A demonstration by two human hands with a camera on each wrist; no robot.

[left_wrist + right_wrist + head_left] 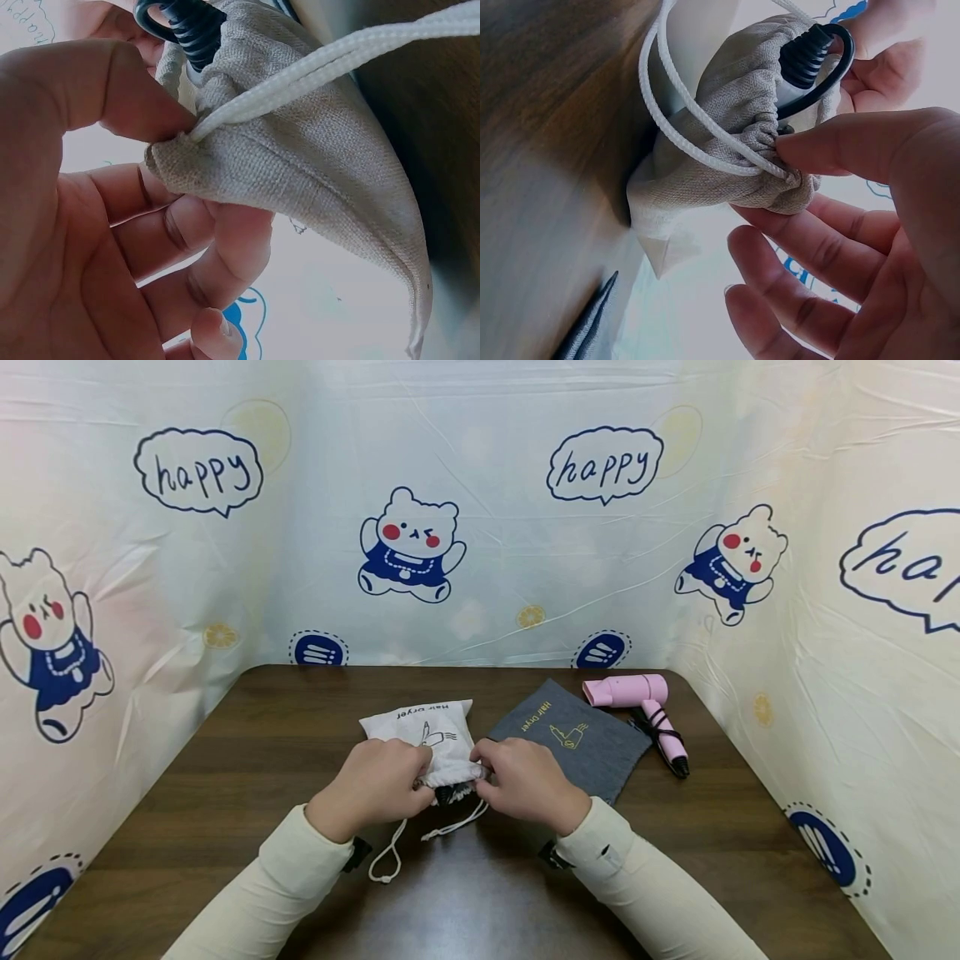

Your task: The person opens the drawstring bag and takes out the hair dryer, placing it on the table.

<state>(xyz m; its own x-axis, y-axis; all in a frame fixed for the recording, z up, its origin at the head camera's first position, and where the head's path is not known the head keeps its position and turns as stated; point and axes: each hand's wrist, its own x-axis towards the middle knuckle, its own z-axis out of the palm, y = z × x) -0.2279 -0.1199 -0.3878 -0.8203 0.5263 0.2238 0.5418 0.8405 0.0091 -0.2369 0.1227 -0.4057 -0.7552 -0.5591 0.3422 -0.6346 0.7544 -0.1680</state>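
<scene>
A white drawstring bag (442,735) printed "Hair Dryer" lies on the table, its gathered mouth toward me. My left hand (382,781) pinches one corner of the mouth between thumb and fingers. On the opposite corner, my right hand (525,781) pinches the cloth the same way. From the opening pokes a black ribbed cord end (806,60) with a looped black cable; the rest of what is inside is hidden by the cloth. White drawstrings (300,75) hang from both sides of the mouth, and in the head view they trail onto the wood.
Right of the bag lies a flat grey pouch (592,743), also printed "Hair Dryer". Beyond it rests a pink hair dryer (626,691) with its black cord wrapped about the handle. A patterned curtain (495,543) encloses the brown table (247,752).
</scene>
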